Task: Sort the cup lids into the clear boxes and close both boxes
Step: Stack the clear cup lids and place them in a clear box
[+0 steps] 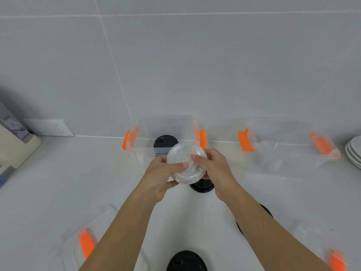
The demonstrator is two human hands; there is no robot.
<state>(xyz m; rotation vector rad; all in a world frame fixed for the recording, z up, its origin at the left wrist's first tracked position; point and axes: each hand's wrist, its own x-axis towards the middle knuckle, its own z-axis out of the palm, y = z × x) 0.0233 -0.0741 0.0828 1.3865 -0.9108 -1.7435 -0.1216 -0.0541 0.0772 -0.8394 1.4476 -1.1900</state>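
My left hand (161, 178) and my right hand (216, 171) both grip a small stack of clear cup lids (186, 165) above the counter, in front of the left clear box (140, 147). That box has orange latches, stands open, and holds a black lid (165, 142). The right clear box (312, 153) also stands open, with clear lids (270, 159) inside. Black lids lie on the counter: one (202, 186) under my hands, one (266, 210) partly hidden by my right forearm, one (186, 261) at the bottom edge.
Two clear box covers with orange latches lie near me, one at the bottom left (87, 243) and one at the bottom right (336, 259). White plates (354, 151) are stacked at the far right. A tiled wall (195, 65) with a socket (52, 127) rises behind the boxes.
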